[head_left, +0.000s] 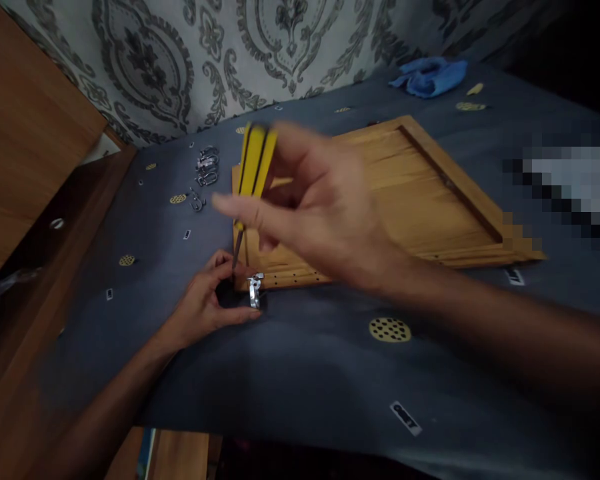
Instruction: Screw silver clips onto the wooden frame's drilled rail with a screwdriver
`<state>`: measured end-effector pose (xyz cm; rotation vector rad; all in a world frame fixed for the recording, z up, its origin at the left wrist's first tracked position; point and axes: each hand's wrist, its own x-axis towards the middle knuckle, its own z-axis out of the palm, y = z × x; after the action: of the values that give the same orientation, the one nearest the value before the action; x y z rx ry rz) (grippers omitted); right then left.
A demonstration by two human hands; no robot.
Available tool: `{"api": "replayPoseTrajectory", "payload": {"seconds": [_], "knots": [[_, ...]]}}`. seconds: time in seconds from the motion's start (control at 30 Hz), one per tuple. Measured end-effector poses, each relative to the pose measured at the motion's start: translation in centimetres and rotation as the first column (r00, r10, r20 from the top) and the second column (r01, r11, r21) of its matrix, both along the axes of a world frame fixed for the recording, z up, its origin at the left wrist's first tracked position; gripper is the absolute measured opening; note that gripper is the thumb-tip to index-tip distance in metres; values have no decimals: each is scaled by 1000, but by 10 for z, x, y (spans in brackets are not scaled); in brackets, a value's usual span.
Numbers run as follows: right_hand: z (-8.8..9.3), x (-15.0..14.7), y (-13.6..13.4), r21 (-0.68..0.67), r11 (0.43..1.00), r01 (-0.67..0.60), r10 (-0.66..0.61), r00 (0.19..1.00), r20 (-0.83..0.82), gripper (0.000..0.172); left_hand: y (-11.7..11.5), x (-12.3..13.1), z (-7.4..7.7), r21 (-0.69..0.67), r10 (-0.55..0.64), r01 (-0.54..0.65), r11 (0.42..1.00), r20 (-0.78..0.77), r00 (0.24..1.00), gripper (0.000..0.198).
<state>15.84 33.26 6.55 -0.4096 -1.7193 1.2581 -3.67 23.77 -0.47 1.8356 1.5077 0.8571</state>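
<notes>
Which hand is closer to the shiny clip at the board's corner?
Left. The left hand has its thumb at the clip; the right hand is farther up, holding the yellow screwdriver.

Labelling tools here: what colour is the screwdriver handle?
The screwdriver handle is yellow with black stripes; head view.

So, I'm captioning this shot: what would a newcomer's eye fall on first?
Probably the yellow-and-black screwdriver in the right hand, its shaft pointing down toward the left hand. Next, perhaps, the shiny metal piece there, at the near-left corner of the wooden panel. Beyond the panel, a blue cloth on the dark tablecloth.
</notes>
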Motion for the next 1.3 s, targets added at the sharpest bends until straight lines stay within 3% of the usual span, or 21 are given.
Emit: {"api": "replayPoseTrajectory", "payload": {"seconds": [0.07,0.1,0.23,0.37,0.8,1.03,1.2,1.3], "knots": [[7,4,2,46,989,139,-133,984,-117,24,0,-1,0,-3,-12,12,1000,6,1000,42],[9,6,5,72,984,161,-153,983,-99,24,0,-1,-1,1,-21,21,1000,9,1000,42],[5,9,14,105,994,-35,7,967,256,19,0,-2,0,10,-29,29,1000,15,999,41],[-6,4,15,106,989,-104,59,930,363,14,0,-2,0,4,-33,33,999,12,999,39],[-14,0,12,141,988,-71,15,932,363,18,0,0,1,7,-36,36,999,34,999,36],[-5,5,8,71,975,-212,172,915,365,21,1,-1,2,-9,-28,28,1000,17,999,37],[3,12,15,46,924,-380,336,862,379,19,0,-1,0,23,-25,24,999,12,1000,37],[1,11,16,58,924,-378,327,860,392,22,1,-1,0,31,-30,29,999,7,1000,37]]}}
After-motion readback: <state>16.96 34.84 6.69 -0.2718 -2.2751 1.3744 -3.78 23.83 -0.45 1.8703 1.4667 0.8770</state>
